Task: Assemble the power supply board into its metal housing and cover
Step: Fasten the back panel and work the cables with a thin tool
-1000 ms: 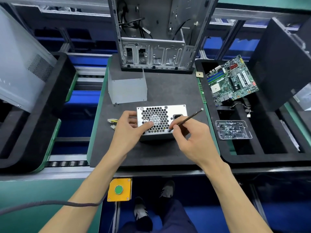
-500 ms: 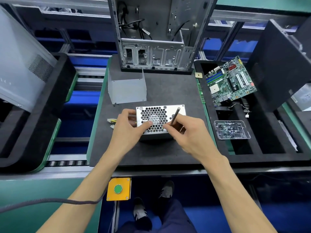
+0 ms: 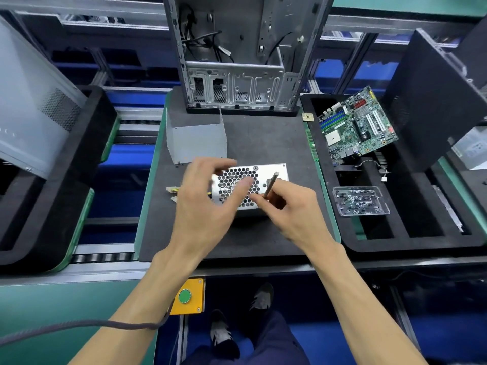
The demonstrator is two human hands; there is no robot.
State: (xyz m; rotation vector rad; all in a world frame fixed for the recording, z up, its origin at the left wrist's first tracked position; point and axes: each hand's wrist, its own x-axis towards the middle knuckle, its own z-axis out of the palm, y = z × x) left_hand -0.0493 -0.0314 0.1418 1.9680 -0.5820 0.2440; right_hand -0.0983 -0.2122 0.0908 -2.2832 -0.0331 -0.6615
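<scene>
Right hand (image 3: 291,206) pinching a slim metal screwdriver (image 3: 271,185), tip down at the perforated face of the power supply housing (image 3: 266,175). Left hand (image 3: 204,204) raised over the housing's left side, fingers loosely curled, gripping nothing, blurred. Housing resting mid-mat on the dark foam work pad (image 3: 263,143); grey metal cover (image 3: 196,138) standing just behind. Clear screw tray (image 3: 359,201) and motherboard (image 3: 355,127) off right.

Left hand (image 3: 203,204) lifted off power supply housing (image 3: 250,188), fingers now spread loosely above its nine o'clock edge. Screwdriver (image 3: 271,185) in right hand (image 3: 292,209) swung from two o'clock toward twelve.
</scene>
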